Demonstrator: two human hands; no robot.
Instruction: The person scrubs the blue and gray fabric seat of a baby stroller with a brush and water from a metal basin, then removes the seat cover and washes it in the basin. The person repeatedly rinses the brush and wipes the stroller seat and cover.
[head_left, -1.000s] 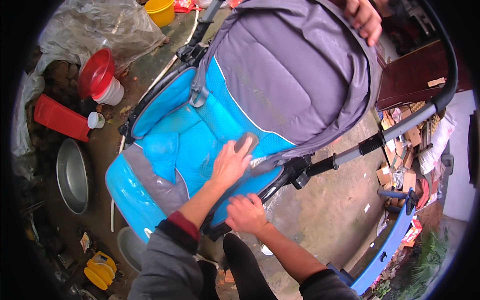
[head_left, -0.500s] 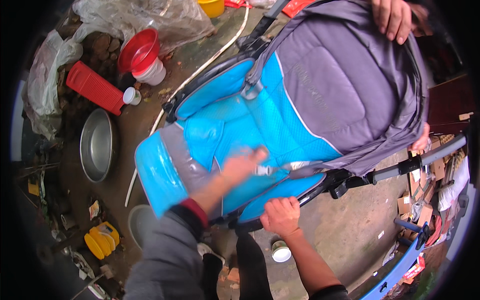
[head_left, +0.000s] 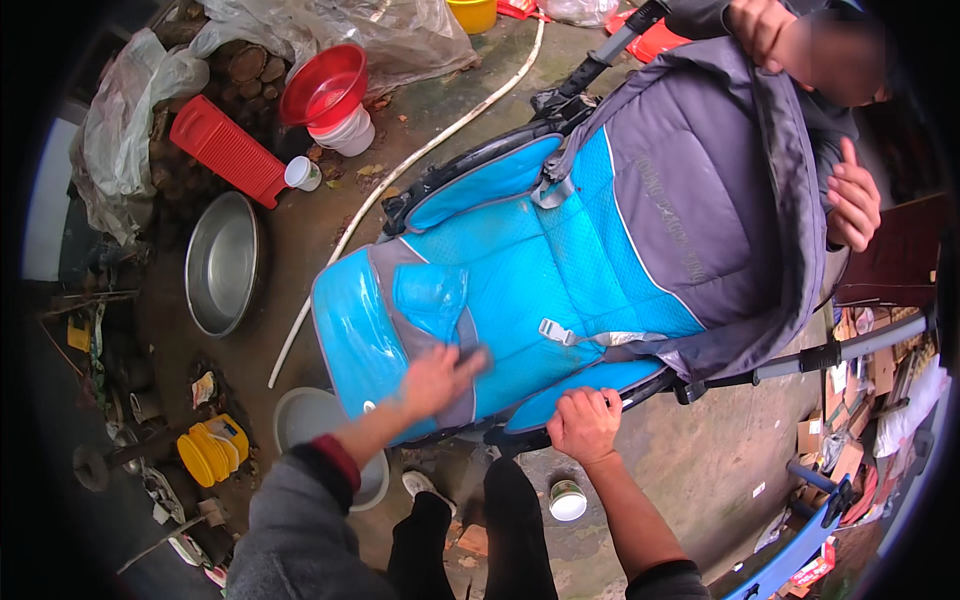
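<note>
A pushchair seat (head_left: 560, 270) with wet blue padding and a grey hood lies tilted back over the concrete. My left hand (head_left: 438, 380) presses flat on the grey strip near the seat's lower end, fingers together, blurred with motion; whether it holds a cloth I cannot tell. My right hand (head_left: 586, 424) is closed around the black frame bar (head_left: 640, 388) at the seat's near edge. A white buckle with a grey strap (head_left: 560, 332) lies on the blue padding. Another person's hands (head_left: 852, 200) hold the grey hood at the top right.
A steel basin (head_left: 222, 262), a red washboard (head_left: 228, 150), a red bowl on a white tub (head_left: 330, 92) and a white hose (head_left: 400, 170) lie at the left. A pale basin (head_left: 305, 420), yellow container (head_left: 212, 450) and small white cup (head_left: 567, 500) sit near my legs.
My left hand has slid from the middle of the blue padding down toward the seat's lower grey strip. My right hand stays on the frame bar. The view has shifted.
</note>
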